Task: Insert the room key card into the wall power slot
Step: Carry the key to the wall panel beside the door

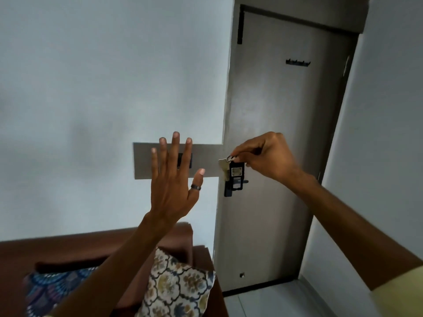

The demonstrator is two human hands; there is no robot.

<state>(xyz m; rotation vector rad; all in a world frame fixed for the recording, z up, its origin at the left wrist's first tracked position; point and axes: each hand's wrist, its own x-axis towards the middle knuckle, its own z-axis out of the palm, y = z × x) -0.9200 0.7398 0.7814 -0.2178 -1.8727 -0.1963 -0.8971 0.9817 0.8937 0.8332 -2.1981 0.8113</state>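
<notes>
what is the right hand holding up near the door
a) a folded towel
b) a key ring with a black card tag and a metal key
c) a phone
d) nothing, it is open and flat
b: the right hand pinches a silver key ring from which a black rectangular card tag and a silver metal key hang, right of the grey wall panel.

A single head-worn wide-angle view looks forward and slightly up along both outstretched arms. It faces the wall (91, 88) and door (286, 133) at close range, edges curving.
</notes>
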